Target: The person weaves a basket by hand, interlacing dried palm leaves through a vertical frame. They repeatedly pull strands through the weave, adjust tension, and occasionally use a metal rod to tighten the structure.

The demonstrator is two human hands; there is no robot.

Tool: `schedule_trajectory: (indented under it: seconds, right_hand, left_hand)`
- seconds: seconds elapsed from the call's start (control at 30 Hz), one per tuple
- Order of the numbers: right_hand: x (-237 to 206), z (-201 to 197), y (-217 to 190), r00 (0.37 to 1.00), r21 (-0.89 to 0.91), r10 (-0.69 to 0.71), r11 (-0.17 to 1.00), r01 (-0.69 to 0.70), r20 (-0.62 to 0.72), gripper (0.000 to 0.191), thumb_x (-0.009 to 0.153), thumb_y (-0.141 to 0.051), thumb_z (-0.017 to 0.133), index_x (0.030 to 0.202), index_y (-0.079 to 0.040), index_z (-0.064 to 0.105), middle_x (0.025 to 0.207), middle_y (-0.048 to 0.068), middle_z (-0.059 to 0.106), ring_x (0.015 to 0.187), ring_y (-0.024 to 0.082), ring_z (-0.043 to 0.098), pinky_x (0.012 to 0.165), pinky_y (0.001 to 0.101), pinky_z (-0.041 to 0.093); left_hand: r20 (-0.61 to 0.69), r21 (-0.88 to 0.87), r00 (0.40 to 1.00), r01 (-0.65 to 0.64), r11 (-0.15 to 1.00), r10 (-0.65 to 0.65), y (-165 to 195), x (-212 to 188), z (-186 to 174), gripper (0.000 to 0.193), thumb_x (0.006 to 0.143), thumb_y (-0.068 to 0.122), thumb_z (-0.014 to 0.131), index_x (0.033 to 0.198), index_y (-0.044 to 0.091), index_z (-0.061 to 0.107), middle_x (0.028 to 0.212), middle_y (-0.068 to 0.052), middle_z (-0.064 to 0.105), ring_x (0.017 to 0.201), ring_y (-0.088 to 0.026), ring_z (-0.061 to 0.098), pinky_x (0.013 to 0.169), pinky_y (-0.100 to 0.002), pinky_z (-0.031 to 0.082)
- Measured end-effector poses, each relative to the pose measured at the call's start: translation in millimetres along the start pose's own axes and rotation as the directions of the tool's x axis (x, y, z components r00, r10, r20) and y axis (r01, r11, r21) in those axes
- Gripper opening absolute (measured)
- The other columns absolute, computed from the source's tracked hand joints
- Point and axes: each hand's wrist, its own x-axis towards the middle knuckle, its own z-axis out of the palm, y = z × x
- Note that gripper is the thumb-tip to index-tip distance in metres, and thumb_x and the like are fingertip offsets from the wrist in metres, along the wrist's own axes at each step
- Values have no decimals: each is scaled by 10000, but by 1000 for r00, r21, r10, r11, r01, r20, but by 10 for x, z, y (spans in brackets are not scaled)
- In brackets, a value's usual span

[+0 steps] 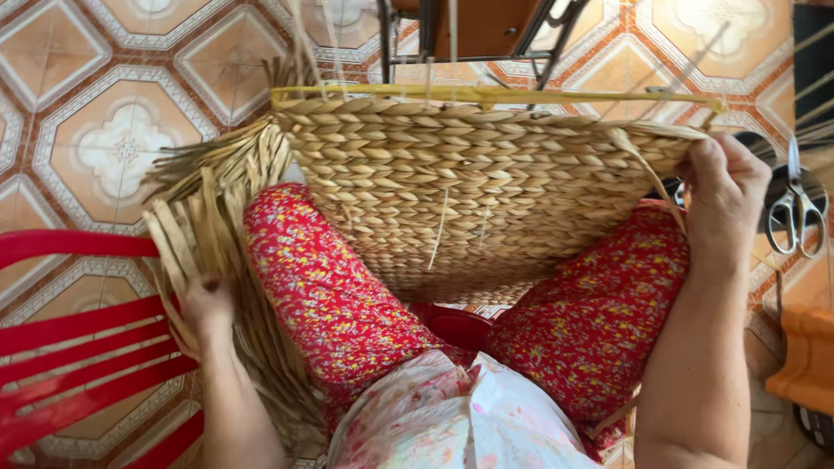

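Note:
A half-woven basket (452, 174) of tan dried plant strands rests between my knees, its top edge held by a yellow frame rod (486, 92). My right hand (721, 195) grips the basket's right edge and pinches a loose strand (647, 169) there. My left hand (206, 308) reaches down at the left and grasps a bundle of loose dried strands (208, 200) that fans out beside my left leg. My legs in red flowered cloth (321, 287) lie under the basket.
A red plastic chair (78, 339) stands at the left. Scissors (795, 213) lie on a dark object at the right, above an orange thing (804, 356). A metal-legged stool (473, 35) stands beyond the basket on the patterned tile floor (113, 130).

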Motion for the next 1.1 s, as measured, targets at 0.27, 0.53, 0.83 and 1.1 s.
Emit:
schedule_trajectory:
  seconds: [0.27, 0.53, 0.83, 1.1]
  right_hand:
    - [-152, 271, -329, 869, -317, -422, 887, 337, -259, 331, 1167, -228, 681, 1280, 81, 643, 962, 56, 547, 765, 112, 482, 679, 255, 365]
    - [-1165, 1286, -971, 891, 145, -56, 989, -11, 450, 687, 1061, -513, 481, 1466, 38, 549, 1360, 188, 688, 1289, 285, 647, 1139, 380, 471]
    - [-942, 1070, -1079, 715, 485, 89, 676, -554, 693, 495, 1073, -207, 631, 1481, 64, 558, 1180, 168, 730, 1058, 176, 693, 959, 306, 561]
    - [-955, -41, -465, 999, 727, -26, 685, 40, -30, 347, 1112, -259, 599, 1167, 66, 709, 871, 95, 713, 659, 121, 601, 612, 258, 492]
  left_hand:
    - [-76, -854, 962, -199, 480, 263, 459, -138, -349, 263, 1110, 52, 553, 1361, 42, 629, 879, -41, 640, 579, -62, 472, 483, -195, 377]
    - [7, -763, 592, -518, 387, 806, 1015, -1535, 176, 201, 993, 51, 617, 1193, 35, 605, 930, -99, 732, 718, -148, 716, 617, -247, 578]
    - [386, -800, 46, -481, 359, 921, 1462, -2125, 866, 269, 953, 79, 729, 1213, 120, 675, 1026, -91, 766, 917, -250, 770, 757, -357, 613]
    - [367, -813, -82, -513, 276, 927, 1748, -2305, 1409, 310, 1001, 112, 709, 1301, 122, 630, 1111, -113, 753, 991, -243, 748, 764, -378, 622]
